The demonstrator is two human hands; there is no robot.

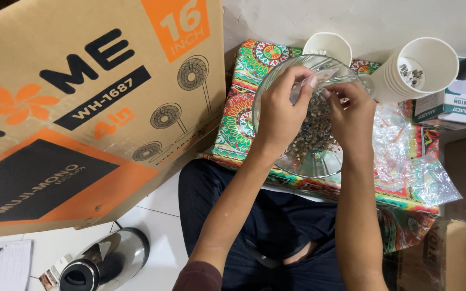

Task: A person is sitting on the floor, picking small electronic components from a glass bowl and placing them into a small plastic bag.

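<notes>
Nearest, on the white tile beside the lap: a steel kettle [106, 261] with a black lid, and a sheet of lined paper [4, 264] at the corner.

Further out, over a glass bowl [319, 164] resting on a bright patterned cloth [238, 116]: left hand [281, 110] and right hand [351, 116], fingertips of both pinched narrow on what looks like a small clear bag [319, 80]. Below them, inside the bowl, a heap of tiny dark pieces [314, 132]. Seems to be the sorting-and-bagging step; calls next for a fine, steady pinch, since the pieces are small and loose.

Right of the bowl, a crumpled pile of clear plastic bags [411, 161] on the same cloth.

Left, leaning close, a big brown cardboard box [82, 108]: orange and black panels, an orange flower, line drawings of fans.

Farthest, against the wall: a single white paper cup [327, 46], a tilted stack of white cups [432, 64] with a few pieces inside, and behind it a small white-and-green carton [454, 102].
</notes>
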